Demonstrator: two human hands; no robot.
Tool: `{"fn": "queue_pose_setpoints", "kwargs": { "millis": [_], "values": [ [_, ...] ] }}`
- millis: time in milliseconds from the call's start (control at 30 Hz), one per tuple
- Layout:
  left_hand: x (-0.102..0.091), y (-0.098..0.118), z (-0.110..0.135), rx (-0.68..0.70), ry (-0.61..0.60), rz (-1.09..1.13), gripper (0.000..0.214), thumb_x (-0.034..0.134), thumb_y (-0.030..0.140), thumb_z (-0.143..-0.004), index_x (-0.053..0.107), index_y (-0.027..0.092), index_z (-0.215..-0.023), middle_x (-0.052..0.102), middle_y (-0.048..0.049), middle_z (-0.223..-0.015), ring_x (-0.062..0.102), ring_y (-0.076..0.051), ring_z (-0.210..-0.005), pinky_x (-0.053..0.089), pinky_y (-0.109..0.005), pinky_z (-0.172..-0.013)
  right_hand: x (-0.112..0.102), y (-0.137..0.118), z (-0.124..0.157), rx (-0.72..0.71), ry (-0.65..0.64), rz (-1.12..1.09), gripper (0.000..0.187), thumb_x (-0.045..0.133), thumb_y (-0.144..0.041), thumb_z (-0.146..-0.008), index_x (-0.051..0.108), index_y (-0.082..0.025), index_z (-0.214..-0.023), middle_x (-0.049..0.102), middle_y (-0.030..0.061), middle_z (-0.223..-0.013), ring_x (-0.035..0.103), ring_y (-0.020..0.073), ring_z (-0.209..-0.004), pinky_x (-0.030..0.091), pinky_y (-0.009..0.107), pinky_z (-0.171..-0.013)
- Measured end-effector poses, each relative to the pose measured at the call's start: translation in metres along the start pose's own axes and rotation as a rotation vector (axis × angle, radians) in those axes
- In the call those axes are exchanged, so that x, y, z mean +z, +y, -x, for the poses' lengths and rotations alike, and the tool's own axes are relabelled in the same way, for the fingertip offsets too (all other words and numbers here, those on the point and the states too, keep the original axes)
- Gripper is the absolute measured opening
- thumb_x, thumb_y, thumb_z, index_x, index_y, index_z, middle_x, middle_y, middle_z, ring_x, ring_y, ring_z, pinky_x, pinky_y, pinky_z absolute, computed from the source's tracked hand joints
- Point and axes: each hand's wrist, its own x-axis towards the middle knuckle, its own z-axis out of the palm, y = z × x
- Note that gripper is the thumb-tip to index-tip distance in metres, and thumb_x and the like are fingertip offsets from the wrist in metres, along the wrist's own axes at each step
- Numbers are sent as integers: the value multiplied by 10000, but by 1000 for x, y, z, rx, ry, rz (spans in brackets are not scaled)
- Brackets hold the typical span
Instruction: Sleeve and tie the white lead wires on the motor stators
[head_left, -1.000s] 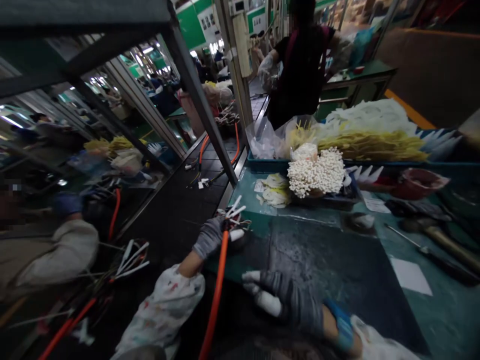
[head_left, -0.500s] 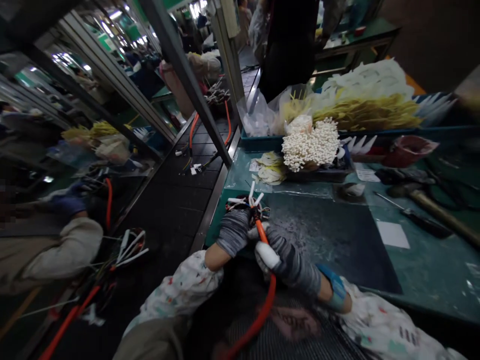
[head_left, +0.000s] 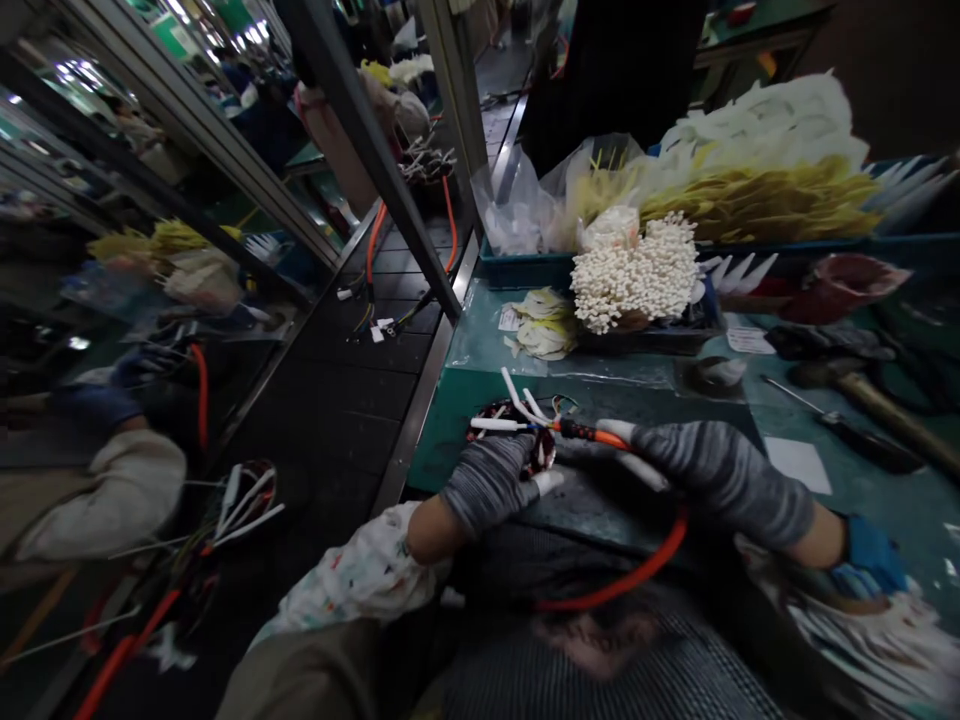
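My left hand (head_left: 496, 480), in a grey knitted glove with white fingertips, is closed round a coiled bundle of dark wires (head_left: 541, 452). White sleeves (head_left: 496, 425) stick out of the bundle. From it an orange cable (head_left: 660, 552) runs right, with a black wrapped part near the wires. My right hand (head_left: 679, 455), in the same kind of glove, is closed round the cable. Past this hand the cable loops down and back across my lap. The palm side of both hands is hidden.
Behind my hands stand a bundle of white sticks (head_left: 634, 270) and a blue tray (head_left: 529, 268) with yellow and white pieces. A screwdriver (head_left: 862, 435) and a hammer (head_left: 900, 420) lie at the right. Left runs a dark conveyor (head_left: 322, 400); beyond it a co-worker's gloved hand (head_left: 97, 405) shows.
My right hand has moved right along the orange cable, away from my left hand. The cable end and bundle now lie more level. The view has shifted slightly.
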Motion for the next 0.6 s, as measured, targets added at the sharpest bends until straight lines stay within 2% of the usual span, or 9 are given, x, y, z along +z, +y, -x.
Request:
{"fn": "queue_pose_setpoints", "kwargs": {
  "millis": [133,200,267,333,400,467,533,600],
  "values": [
    [-18,-3,25,241,-29,172,386,644,441,-984,686,221,-1299,766,-98,-1266,727,-270,-1167,586,-397,-1048,11,15,13,114,-34,-20,403,498,-432,-1091,722,-215,-1346,814,60,-1120,796,208,-958,657,310,-839],
    [-33,-14,34,350,-47,105,337,611,417,-1012,707,245,-1285,779,-88,-1260,742,-273,-1159,592,-407,-1048,20,12,14,164,-11,67,399,515,-396,-1087,703,-190,-1373,798,88,-1156,783,215,-983,646,315,-861],
    [-48,-28,36,411,-115,-86,282,591,354,-1027,728,275,-1261,756,-78,-1332,721,-300,-1227,557,-473,-1114,25,0,7,115,79,217,386,550,-368,-1071,674,-221,-1406,767,98,-1216,754,231,-1057,629,356,-915],
    [-60,-42,30,477,-194,-271,322,533,190,-1034,716,302,-1274,714,-52,-1412,690,-265,-1297,523,-468,-1168,25,-15,-9,-96,93,362,372,555,-283,-1063,640,-297,-1425,741,54,-1277,706,221,-1162,597,377,-976],
    [-68,-52,19,598,-222,-393,406,504,62,-1008,711,303,-1261,710,-40,-1417,685,-200,-1304,521,-393,-1177,23,-27,-33,-375,-31,462,405,509,-174,-1058,620,-315,-1421,726,11,-1326,668,195,-1215,582,371,-984],
    [-72,-55,5,757,-191,-456,385,534,26,-984,731,286,-1188,738,-36,-1373,696,-163,-1282,528,-334,-1165,20,-30,-60,-593,-201,520,384,471,-120,-1047,649,-254,-1360,735,21,-1316,681,194,-1145,598,365,-894],
    [-72,-54,-7,870,-163,-469,350,561,18,-965,750,280,-1102,754,-28,-1344,687,-154,-1295,521,-323,-1174,21,-27,-85,-726,-321,501,258,509,-189,-1050,700,-223,-1219,758,35,-1248,702,207,-1029,612,384,-829],
    [-70,-50,-17,885,-203,-458,365,565,15,-953,759,298,-1074,752,-7,-1349,658,-154,-1342,503,-341,-1200,26,-21,-104,-827,-386,442,196,565,-311,-1045,712,-249,-1158,753,22,-1269,705,214,-1040,626,405,-870]
  ]
}}
